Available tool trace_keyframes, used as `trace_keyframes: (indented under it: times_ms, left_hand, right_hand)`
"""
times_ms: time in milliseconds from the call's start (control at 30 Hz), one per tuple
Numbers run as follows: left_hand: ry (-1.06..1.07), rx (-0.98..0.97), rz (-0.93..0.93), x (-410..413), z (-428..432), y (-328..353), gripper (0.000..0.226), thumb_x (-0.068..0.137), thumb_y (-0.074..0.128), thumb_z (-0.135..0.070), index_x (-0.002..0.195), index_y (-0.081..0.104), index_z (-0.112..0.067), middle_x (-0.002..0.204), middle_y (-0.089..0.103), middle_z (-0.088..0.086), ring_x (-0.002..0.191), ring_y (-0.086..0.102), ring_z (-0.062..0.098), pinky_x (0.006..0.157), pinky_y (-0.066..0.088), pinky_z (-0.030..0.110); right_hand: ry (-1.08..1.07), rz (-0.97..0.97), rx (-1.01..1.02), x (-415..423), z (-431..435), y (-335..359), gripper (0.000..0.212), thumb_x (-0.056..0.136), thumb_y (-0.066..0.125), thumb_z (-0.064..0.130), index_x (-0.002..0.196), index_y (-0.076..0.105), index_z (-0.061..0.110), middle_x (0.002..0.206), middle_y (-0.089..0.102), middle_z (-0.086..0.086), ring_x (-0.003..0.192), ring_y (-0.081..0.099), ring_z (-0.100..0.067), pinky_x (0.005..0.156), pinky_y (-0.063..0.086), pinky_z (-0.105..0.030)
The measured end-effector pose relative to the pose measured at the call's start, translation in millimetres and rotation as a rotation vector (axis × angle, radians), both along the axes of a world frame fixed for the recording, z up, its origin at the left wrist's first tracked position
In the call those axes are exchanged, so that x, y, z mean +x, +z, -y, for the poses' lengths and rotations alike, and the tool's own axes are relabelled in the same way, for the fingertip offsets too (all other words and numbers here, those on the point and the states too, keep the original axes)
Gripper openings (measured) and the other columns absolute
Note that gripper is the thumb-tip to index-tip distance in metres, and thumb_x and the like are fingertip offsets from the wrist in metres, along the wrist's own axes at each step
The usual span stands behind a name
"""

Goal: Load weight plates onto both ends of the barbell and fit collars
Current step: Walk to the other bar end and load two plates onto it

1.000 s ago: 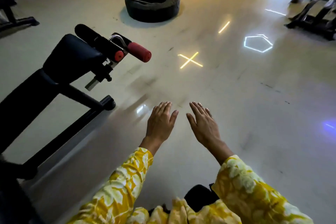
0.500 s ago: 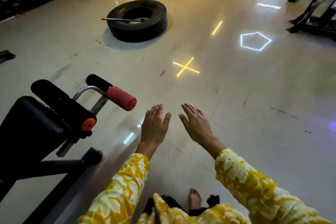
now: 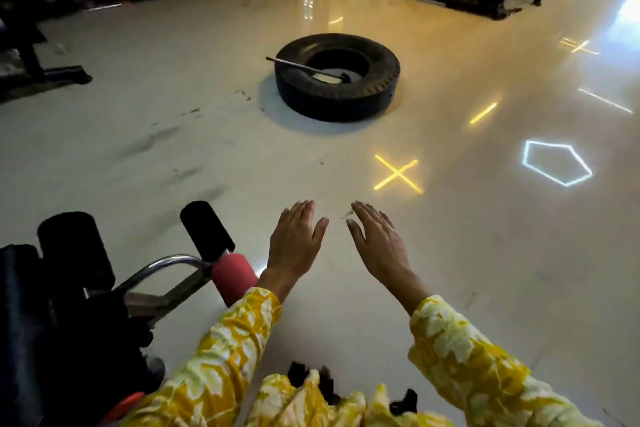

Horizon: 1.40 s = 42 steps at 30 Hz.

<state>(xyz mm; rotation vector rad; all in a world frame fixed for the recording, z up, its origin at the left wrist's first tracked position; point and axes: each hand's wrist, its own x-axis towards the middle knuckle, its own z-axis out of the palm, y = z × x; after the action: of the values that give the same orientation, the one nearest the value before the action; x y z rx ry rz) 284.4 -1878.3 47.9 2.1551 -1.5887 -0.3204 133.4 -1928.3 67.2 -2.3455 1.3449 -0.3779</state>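
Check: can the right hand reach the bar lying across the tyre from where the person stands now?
Probably not. The right hand is open and empty, held out over bare floor; the bar rests on the tyre well beyond it. Nothing blocks the way, but steps forward look needed.

Glossy floor [image 3: 138,135]: tire [image 3: 337,78] lying flat at 12 o'clock, black padded machine [image 3: 69,322] standing at 8 o'clock.

Empty flat hands [image 3: 296,241] over glossy floor [image 3: 173,135]
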Motion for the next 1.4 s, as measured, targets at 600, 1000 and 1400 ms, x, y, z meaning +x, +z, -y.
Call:
trace_keyframes:
  times_ms: [600, 1000, 1400]
  left_hand:
    - [0.472, 0.098, -0.026, 327, 336, -2, 0.053, 0.099, 0.033, -0.040, 0.143, 0.031, -0.011, 0.150, 0.032, 0.006, 0.140, 0.025, 0.020, 0.114, 0.015, 0.029]
    - [0.933, -0.041, -0.130, 652, 383, -21, 0.052, 0.098, 0.037, -0.038, 0.143, 0.032, -0.011, 0.149, 0.034, 0.007, 0.139, 0.028, 0.019, 0.113, 0.022, 0.030]
    - [1.256, -0.087, -0.100, 972, 342, -20, 0.050, 0.098, 0.042, -0.032, 0.140, 0.037, -0.007, 0.146, 0.039, 0.010, 0.137, 0.031, 0.021, 0.112, 0.023, 0.031]
  right_hand:
    - [0.476, -0.092, 0.073, 374, 410, -11, 0.053, 0.100, 0.025, 0.038, 0.147, 0.018, 0.015, 0.155, 0.018, -0.004, 0.143, 0.013, -0.017, 0.115, 0.003, -0.027]
    - [0.919, -0.193, 0.020, 748, 482, -22, 0.053, 0.100, 0.027, 0.038, 0.146, 0.021, 0.012, 0.153, 0.024, -0.006, 0.141, 0.021, -0.018, 0.114, 0.010, -0.027]
    - [1.227, -0.110, 0.024, 1124, 450, -17, 0.049, 0.100, 0.032, 0.032, 0.144, 0.026, 0.011, 0.148, 0.033, -0.008, 0.134, 0.031, -0.024, 0.109, 0.019, -0.028]
